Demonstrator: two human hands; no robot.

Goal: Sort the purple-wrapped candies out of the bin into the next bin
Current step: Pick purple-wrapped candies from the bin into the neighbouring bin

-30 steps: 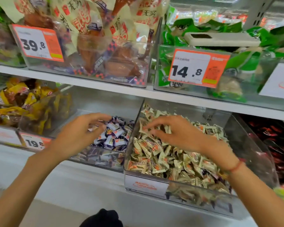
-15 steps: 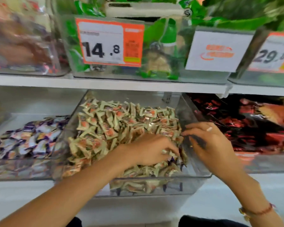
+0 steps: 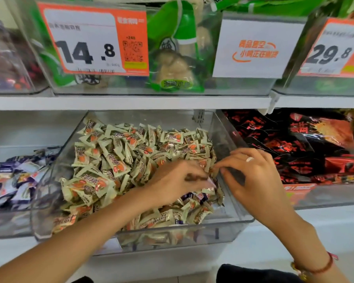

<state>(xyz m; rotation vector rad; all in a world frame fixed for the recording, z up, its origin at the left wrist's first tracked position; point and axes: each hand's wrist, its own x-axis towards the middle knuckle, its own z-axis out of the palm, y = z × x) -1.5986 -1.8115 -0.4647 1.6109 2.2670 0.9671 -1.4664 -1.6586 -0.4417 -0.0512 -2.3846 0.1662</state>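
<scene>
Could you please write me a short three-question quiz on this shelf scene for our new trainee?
1. True or false: both hands are inside the clear bin of cream-wrapped candies.
2. Which way from that bin is the bin of purple-wrapped candies: A) left, B) right, C) above?
3. Where do stray purple wrappers show in the cream pile?

Key
1. True: the left hand digs into the pile and the right hand reaches in beside the right wall.
2. A
3. Near the front right, just below the left hand's fingers.
</scene>
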